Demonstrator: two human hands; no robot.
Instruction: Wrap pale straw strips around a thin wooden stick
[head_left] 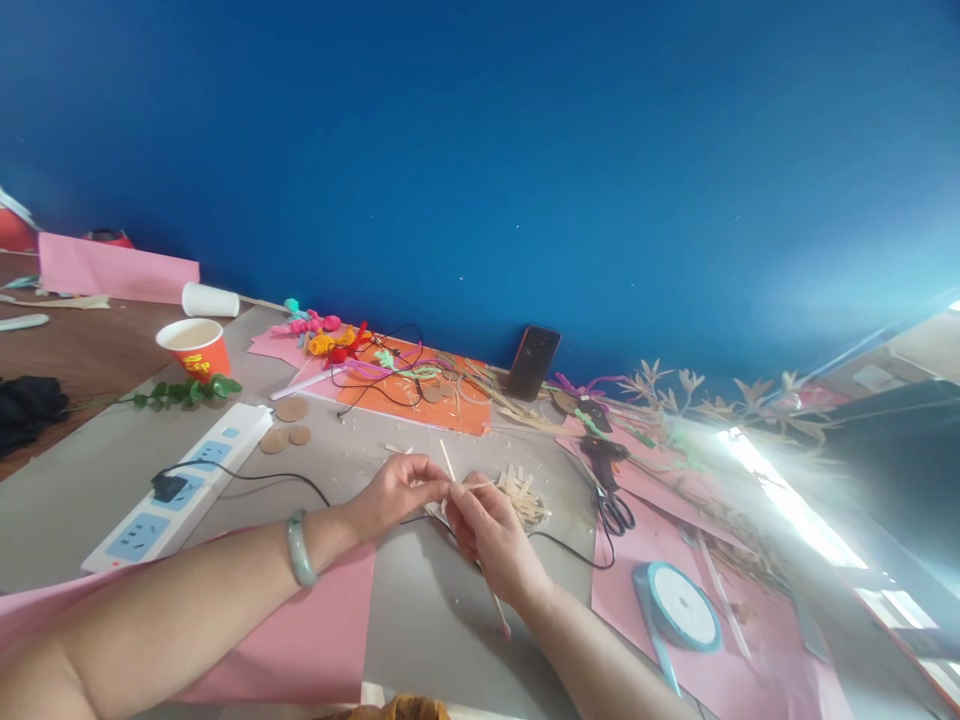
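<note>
My left hand (405,490), with a jade-coloured bangle on the wrist, pinches thumb and forefinger together against the fingers of my right hand (491,530). A thin pale stick (447,460) rises above the right hand's grip, and a slim length with a pinkish end (501,618) comes out below it; whether these are one piece is hidden. Between the fingertips lies a narrow straw-like strip (476,486), its left end covered by my left fingers. Just behind the right hand, a fringed bunch of pale strips (529,500) rests on the grey table (442,650).
On the left are a white power strip (180,490), a red paper cup (196,350) and cork-coloured discs (291,408). A phone (533,362) leans against the blue wall. To the right lie a glue gun (602,458), scissors (616,512) and a ribbon roll (682,605). A black cable crosses behind my hands.
</note>
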